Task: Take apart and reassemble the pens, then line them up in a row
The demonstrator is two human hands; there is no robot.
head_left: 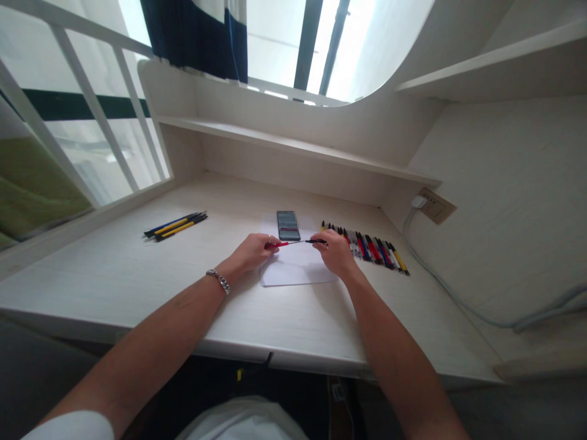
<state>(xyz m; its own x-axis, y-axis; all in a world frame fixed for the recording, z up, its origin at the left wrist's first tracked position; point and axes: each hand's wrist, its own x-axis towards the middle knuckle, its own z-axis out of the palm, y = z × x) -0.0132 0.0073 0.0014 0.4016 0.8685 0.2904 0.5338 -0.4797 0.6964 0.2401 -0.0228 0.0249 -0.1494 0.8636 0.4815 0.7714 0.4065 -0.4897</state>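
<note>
Above a white sheet of paper [298, 274], my left hand [252, 252] is closed on a red pen piece [280, 244]. Opposite it, my right hand [338, 252] pinches a black pen piece [315, 241]. A thin dark rod [297, 242], like a refill, spans the gap between the two pieces. Just behind them a small dark flat case [288, 225] lies on the desk with a slim reddish item in it. The row of pens [373, 249] begins right beside my right hand, which partly covers its near end.
Several blue, yellow and black pens [177, 226] lie bundled on the left of the white desk [229, 318]. A low shelf [293, 145] runs along the back. A white cable [435, 278] hangs from the wall socket [436, 206] at the right.
</note>
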